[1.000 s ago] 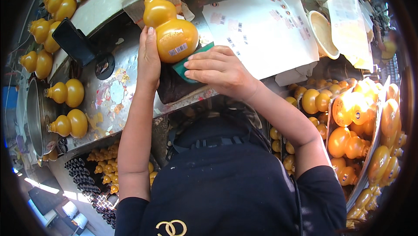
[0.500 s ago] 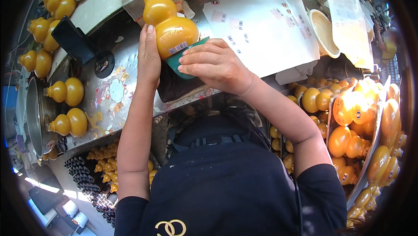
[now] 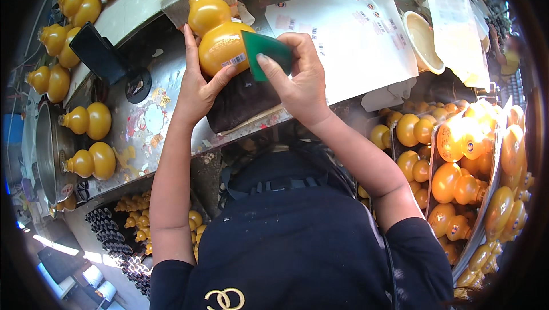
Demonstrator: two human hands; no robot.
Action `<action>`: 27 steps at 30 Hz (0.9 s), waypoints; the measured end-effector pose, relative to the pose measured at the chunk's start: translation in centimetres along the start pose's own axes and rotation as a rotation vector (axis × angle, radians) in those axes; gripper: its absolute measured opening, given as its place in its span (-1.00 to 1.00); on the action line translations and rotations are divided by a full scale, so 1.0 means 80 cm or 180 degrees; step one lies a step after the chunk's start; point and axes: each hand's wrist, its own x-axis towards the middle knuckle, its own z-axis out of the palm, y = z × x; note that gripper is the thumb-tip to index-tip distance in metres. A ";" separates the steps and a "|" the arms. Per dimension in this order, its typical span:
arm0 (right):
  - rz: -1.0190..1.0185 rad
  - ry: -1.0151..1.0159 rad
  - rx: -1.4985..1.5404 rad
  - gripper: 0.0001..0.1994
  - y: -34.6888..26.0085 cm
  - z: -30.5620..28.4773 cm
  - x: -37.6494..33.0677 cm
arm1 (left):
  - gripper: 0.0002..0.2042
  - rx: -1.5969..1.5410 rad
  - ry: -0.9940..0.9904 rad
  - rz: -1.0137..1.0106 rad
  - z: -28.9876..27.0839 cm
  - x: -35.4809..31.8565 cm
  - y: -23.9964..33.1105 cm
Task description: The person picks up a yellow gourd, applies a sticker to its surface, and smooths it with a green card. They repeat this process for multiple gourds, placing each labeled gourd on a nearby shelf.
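A glossy amber, gourd-shaped bottle (image 3: 224,46) lies tilted on the bench, its neck resting on a cloth-wrapped support (image 3: 201,2). It bears a small barcode label low on its body. My left hand (image 3: 197,90) cradles the bottle's lower left side, fingers along the flank and thumb at the base. In my right hand (image 3: 303,84) is a flat green squeegee (image 3: 264,54), pinched between thumb and fingers, with one edge at the bottle's right side. Dark cloth (image 3: 243,101) lies just below the bottle.
A white sheet of stickers (image 3: 349,52) spreads to the right, beside a cream oval basin (image 3: 423,41). Left stand a phone on a stand (image 3: 97,52), a metal pan (image 3: 48,155) and several gourd bottles (image 3: 88,120). Crates of gourd bottles (image 3: 457,184) are stacked at right.
My right hand has lifted and turned the green squeegee upright from the bottle's lower edge to its right side. My left thumb has moved down to the base.
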 end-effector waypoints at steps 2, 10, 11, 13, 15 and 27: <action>-0.0558 -0.0257 -0.0404 -0.83 -0.012 0.004 0.005 | 0.08 0.0125 -0.0094 0.0003 -0.005 0.000 0.001; -0.2492 -0.1181 -0.2202 -0.83 0.008 -0.015 0.007 | 0.08 -0.0346 -0.0381 -0.0102 -0.011 0.001 -0.005; -0.2508 -0.1235 -0.2246 -0.83 0.012 -0.018 0.007 | 0.07 -0.0272 -0.0396 -0.0020 -0.012 0.002 -0.007; -0.2153 -0.1372 -0.2144 -0.79 0.021 -0.025 0.004 | 0.07 -0.0406 -0.0392 -0.0008 -0.011 0.002 -0.011; -0.1766 -0.1457 -0.1979 -0.74 0.026 -0.028 -0.007 | 0.08 -0.0444 -0.0473 0.0069 -0.014 0.000 -0.013; 0.0618 -0.0358 -0.0397 -0.73 0.025 -0.034 0.057 | 0.03 -0.0367 0.0195 0.0055 0.008 0.007 0.004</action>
